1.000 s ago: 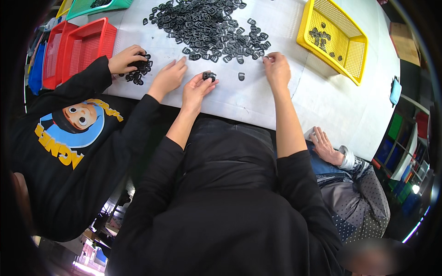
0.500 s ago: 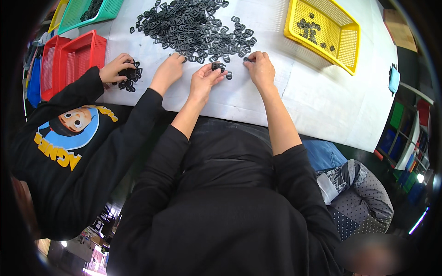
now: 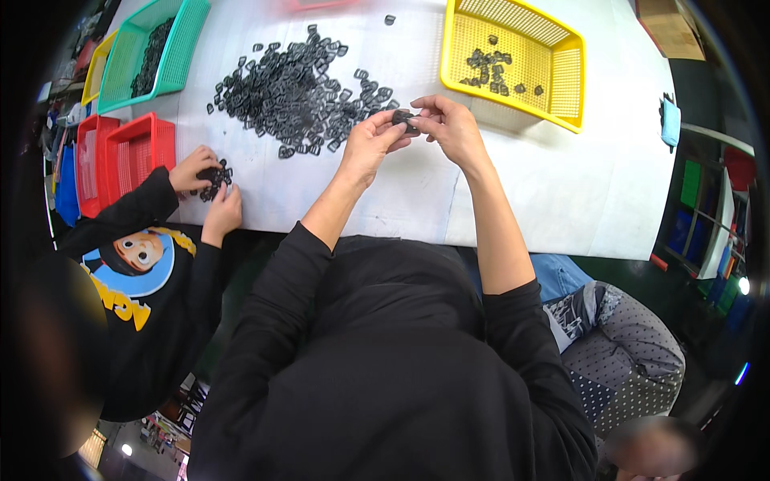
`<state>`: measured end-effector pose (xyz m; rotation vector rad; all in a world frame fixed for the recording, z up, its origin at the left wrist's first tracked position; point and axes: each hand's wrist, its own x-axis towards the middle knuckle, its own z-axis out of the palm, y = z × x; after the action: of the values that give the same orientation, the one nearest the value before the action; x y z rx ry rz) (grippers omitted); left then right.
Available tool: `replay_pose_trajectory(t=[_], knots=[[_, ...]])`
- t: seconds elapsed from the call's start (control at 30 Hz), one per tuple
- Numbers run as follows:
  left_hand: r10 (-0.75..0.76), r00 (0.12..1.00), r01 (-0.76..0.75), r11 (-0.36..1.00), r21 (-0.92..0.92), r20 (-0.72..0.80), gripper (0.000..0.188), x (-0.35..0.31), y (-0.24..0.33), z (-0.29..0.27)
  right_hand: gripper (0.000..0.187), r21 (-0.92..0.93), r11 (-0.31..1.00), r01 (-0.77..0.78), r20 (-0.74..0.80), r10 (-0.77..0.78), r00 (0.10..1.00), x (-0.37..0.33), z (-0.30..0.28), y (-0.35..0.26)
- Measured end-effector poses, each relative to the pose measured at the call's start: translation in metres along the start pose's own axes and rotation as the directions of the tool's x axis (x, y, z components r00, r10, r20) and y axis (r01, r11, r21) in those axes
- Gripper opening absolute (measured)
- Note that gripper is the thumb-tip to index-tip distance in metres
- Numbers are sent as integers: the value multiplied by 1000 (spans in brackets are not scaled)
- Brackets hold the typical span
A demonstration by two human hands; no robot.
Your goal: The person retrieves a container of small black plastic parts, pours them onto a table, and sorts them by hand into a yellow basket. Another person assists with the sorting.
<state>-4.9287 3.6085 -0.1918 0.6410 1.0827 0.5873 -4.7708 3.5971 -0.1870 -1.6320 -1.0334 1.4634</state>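
Small black plastic buckles (image 3: 403, 120) are held together above the near right edge of a big pile of loose ones. My left hand (image 3: 369, 149) is closed around them, thumb on top. From the right, my right hand (image 3: 455, 133) meets them with thumb and fingers pinched, index finger arched over. How many buckles sit between the fingers is hidden. The loose buckle pile (image 3: 281, 94) spreads over the white table (image 3: 401, 200), left of and beyond my hands. A yellow basket (image 3: 529, 64) with several dark pieces inside stands just beyond my right hand.
A person on the left gathers a cluster of black buckles (image 3: 213, 181) with both hands. Red baskets (image 3: 143, 152) and a green basket (image 3: 178, 48) holding dark pieces stand at the far left. One stray buckle (image 3: 390, 20) lies beyond the pile. Another person sits at my right.
My right hand has left the table and come to the left hand, meeting at the held buckles. The other person's right hand has moved from the pile to their cluster. The view has shifted.
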Motion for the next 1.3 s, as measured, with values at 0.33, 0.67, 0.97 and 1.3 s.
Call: replay_pose_trajectory(t=[0.33,0.67,0.97,1.3], knots=[[64,998,-67,980,190,22,23,103,44,96,18,263,965,-4,-178,53,983,58,-101,-2],[577,816,-420,586,693,6,14,142,40,132,26,-29,998,-51,-410,35,911,72,-146,35],[199,978,-89,643,760,-55,11,25,4,57,22,-130,980,149,-683,-197,703,14,-119,14],[391,862,-400,131,907,323,23,-9,-44,10,27,-112,956,271,-756,-259,601,-160,-1,-73]])
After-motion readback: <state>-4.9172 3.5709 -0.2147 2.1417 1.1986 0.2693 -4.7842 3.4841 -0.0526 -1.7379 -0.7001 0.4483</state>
